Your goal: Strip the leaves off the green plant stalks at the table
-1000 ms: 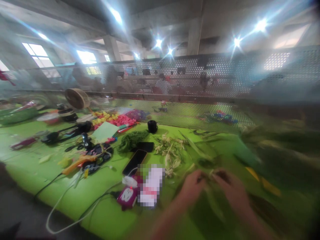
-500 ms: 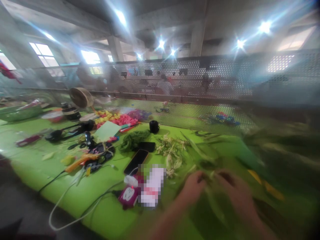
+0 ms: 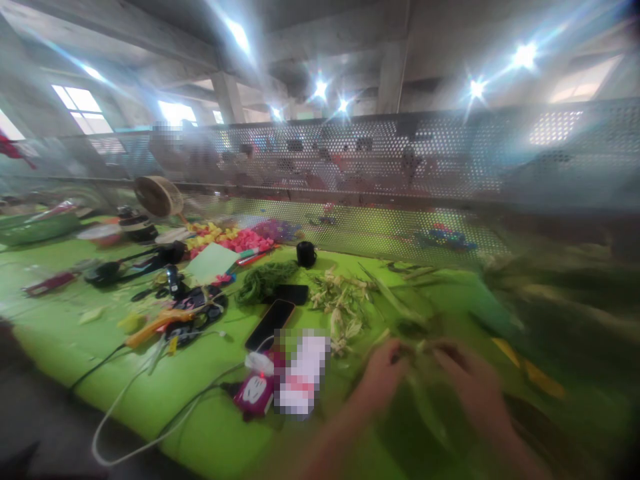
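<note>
My left hand (image 3: 384, 373) and my right hand (image 3: 470, 381) meet low in the picture over the green table (image 3: 150, 393). Both are closed in a pinch on a green leafy stem piece (image 3: 419, 363) held between them; the picture is blurred there. Long green leaves (image 3: 430, 413) hang down from the stem toward me. Just beyond my hands lies a heap of pale leaf pieces (image 3: 343, 300).
A dark phone (image 3: 270, 324), a pink charger (image 3: 255, 393) with white cable, an orange-handled tool (image 3: 155, 325), a coil of green cord (image 3: 265, 280), a black cup (image 3: 305, 253) and pink and yellow pieces (image 3: 235, 239) lie left. A perforated metal screen (image 3: 380, 173) stands behind; foliage is heaped at right.
The view has shifted slightly from head movement. My hands stay together on the stem in nearly the same place.
</note>
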### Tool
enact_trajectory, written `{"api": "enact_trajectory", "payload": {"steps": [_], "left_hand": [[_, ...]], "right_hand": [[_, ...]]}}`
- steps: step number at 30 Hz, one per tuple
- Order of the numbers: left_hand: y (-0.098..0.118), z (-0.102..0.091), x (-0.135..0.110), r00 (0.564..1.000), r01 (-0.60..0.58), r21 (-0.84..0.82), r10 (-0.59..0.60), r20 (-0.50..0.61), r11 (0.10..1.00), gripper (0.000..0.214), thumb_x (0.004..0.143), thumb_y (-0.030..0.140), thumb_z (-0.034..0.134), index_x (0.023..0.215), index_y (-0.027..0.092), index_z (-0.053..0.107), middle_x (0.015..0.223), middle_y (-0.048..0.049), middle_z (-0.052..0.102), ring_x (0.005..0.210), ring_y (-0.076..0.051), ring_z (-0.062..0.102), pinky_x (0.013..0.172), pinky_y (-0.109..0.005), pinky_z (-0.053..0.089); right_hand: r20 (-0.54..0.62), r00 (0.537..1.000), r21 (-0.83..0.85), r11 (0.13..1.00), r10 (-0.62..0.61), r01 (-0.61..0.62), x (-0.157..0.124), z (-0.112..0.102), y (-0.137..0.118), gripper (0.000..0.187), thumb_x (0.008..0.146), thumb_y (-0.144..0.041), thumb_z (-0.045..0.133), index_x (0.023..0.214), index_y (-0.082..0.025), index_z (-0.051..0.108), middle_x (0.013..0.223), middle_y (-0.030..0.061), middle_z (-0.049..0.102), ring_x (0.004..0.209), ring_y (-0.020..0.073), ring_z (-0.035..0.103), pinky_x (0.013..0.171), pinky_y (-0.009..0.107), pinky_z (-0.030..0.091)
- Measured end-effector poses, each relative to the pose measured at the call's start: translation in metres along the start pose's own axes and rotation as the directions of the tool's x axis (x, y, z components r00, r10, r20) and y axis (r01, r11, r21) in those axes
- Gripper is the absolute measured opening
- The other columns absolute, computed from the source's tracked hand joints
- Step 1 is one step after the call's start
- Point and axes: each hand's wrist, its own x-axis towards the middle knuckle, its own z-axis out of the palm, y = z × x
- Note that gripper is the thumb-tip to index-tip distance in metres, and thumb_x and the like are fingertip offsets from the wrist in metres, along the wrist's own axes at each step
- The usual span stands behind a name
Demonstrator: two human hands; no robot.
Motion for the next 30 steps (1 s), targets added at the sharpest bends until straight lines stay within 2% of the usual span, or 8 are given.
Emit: {"api": "enact_trajectory", "payload": {"steps": [8,13,19,22,24,27,30], "left_hand": [[0.006,0.001,-0.004,0.996,0.009,-0.061,-0.004,0.089,0.998,0.013,0.077,0.018,0.055,0.084,0.014,0.064,0.07,0.0008,0.055,0.065,-0.011,0.049,0.066,-0.022,0.04],[0.006,0.0,-0.004,0.997,-0.011,-0.018,0.012,0.08,1.0,0.013,0.078,0.019,0.056,0.085,0.016,0.066,0.075,0.0001,0.058,0.072,-0.012,0.051,0.072,-0.023,0.041],[0.007,0.001,-0.003,0.994,0.031,-0.074,-0.022,0.111,0.997,0.013,0.076,0.016,0.054,0.083,0.015,0.065,0.064,0.0024,0.052,0.071,-0.012,0.052,0.075,-0.024,0.043],[0.006,0.001,-0.004,0.994,-0.002,-0.037,0.006,0.108,0.999,0.013,0.077,0.016,0.054,0.083,0.015,0.066,0.069,0.001,0.055,0.073,-0.013,0.053,0.076,-0.025,0.043],[0.004,0.001,-0.004,0.994,-0.017,-0.006,0.017,0.104,1.0,0.013,0.078,0.017,0.055,0.085,0.015,0.066,0.073,-0.0002,0.058,0.075,-0.013,0.054,0.076,-0.025,0.043],[0.001,0.002,-0.004,0.994,-0.028,0.027,0.025,0.104,0.999,0.014,0.078,0.018,0.056,0.088,0.015,0.066,0.079,-0.0017,0.062,0.075,-0.013,0.054,0.075,-0.025,0.043],[0.0,0.002,-0.004,0.994,-0.063,0.05,0.059,0.095,0.997,0.016,0.079,0.017,0.055,0.09,0.015,0.066,0.084,-0.0032,0.064,0.077,-0.014,0.056,0.075,-0.026,0.044]], "right_hand": [[-0.01,1.0,0.063,0.998,-0.001,0.002,0.003,0.0,0.007,0.027,0.066,-0.035,0.066,0.088,-0.02,0.063,0.079,0.0033,0.07,0.073,0.0204,0.065,0.064,0.028,0.052],[-0.012,1.0,0.012,1.0,0.009,-0.009,0.003,-0.004,-0.002,0.021,0.063,-0.036,0.068,0.077,-0.021,0.064,0.07,0.0027,0.07,0.065,0.0198,0.064,0.058,0.027,0.05],[-0.011,1.0,0.039,0.999,0.016,-0.015,0.001,-0.003,-0.003,0.02,0.062,-0.036,0.069,0.073,-0.021,0.062,0.07,0.0039,0.071,0.065,0.0216,0.065,0.057,0.028,0.05],[0.002,1.0,0.055,0.998,0.023,-0.024,0.001,-0.002,-0.002,0.021,0.061,-0.036,0.071,0.071,-0.021,0.061,0.068,0.0032,0.07,0.064,0.0213,0.064,0.056,0.028,0.049],[-0.031,0.999,0.058,0.998,0.022,-0.02,0.002,-0.002,-0.003,0.02,0.06,-0.035,0.071,0.069,-0.021,0.06,0.065,0.0026,0.068,0.066,0.0211,0.064,0.057,0.028,0.049],[-0.045,0.999,0.084,0.996,0.026,-0.022,0.002,-0.002,-0.003,0.024,0.061,-0.035,0.07,0.078,-0.021,0.062,0.072,0.0031,0.069,0.071,0.0214,0.066,0.061,0.028,0.051],[0.005,1.0,0.068,0.997,0.03,-0.03,0.003,-0.002,-0.001,0.031,0.062,-0.037,0.069,0.089,-0.021,0.063,0.077,0.0031,0.07,0.073,0.0212,0.066,0.064,0.029,0.051]]}}
